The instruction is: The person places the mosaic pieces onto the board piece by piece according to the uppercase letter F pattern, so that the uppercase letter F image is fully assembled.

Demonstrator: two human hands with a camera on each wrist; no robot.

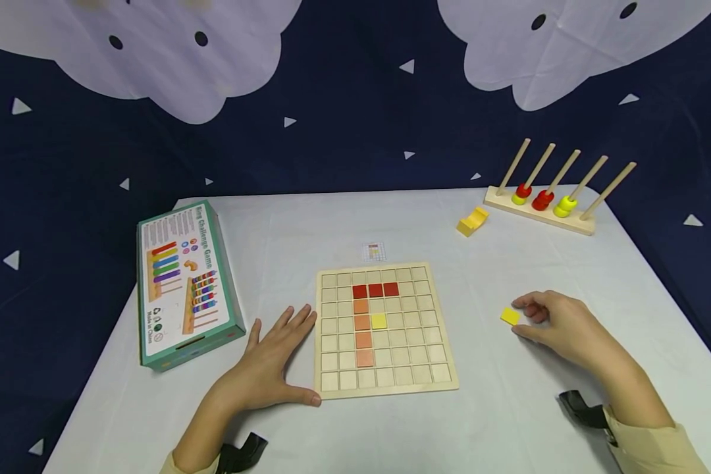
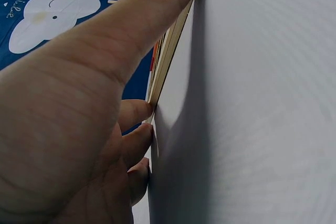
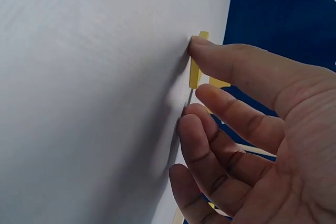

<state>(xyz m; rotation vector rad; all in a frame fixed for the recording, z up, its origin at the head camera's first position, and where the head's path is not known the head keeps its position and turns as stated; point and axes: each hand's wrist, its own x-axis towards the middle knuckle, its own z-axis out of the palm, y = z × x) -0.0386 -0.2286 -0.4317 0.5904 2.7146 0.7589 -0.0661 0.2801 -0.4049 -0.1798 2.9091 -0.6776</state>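
A square wooden grid board [image 1: 444,380] lies mid-table, with three red tiles [image 1: 375,290] in a row, a column of several orange tiles [image 1: 363,340] below and one yellow tile [image 1: 378,321] on it. My left hand [image 1: 266,372] is spread flat at the board's left edge, thumb near its lower left corner and fingertips along its side. To the right of the board, my right hand [image 1: 559,326] pinches a loose yellow tile [image 1: 509,316] by its edges between thumb and forefinger, low at the table. In the right wrist view the thumb [image 3: 210,53] overlaps one end of that tile; the other fingers curl loosely.
Behind the board lies a small pattern card [image 1: 374,251]. A green game box [image 1: 184,283] lies at the left. Farther right are a yellow wavy block [image 1: 472,221] and a peg stand [image 1: 580,226] with red and yellow rings.
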